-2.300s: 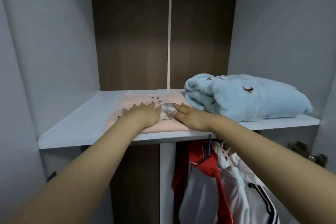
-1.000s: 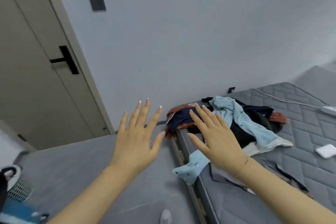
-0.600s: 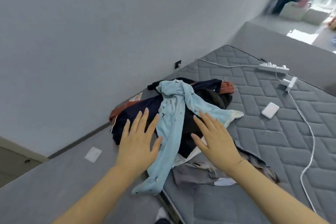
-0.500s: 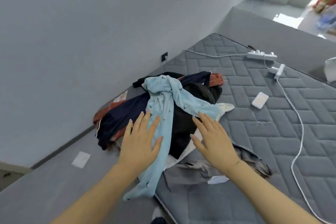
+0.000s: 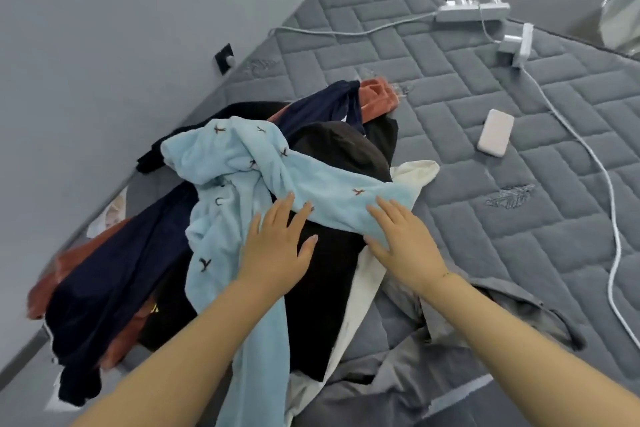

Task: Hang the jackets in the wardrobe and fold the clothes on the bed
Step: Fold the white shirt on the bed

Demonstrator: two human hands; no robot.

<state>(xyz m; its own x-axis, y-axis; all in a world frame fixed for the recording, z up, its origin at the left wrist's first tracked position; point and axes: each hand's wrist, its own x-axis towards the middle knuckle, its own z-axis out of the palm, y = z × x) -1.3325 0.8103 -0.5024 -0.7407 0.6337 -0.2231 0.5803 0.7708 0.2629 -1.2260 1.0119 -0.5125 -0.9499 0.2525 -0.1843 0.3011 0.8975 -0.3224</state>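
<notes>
A heap of unfolded clothes lies on the quilted grey bed (image 5: 467, 87), so most folding looks undone. From the left: a rust garment (image 5: 74, 263), a navy one (image 5: 114, 274), then a fleecy pale-blue piece (image 5: 239, 163) draped over black cloth (image 5: 332, 253). The left hand (image 5: 277, 250) and right hand (image 5: 403, 236) reach in, fingers spread, gripping nothing. A white cable (image 5: 588, 152) trails rightmost.

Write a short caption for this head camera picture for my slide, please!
Both open hands, left hand and right hand, reach onto a light blue garment atop a clothes pile on the grey mattress.
</notes>
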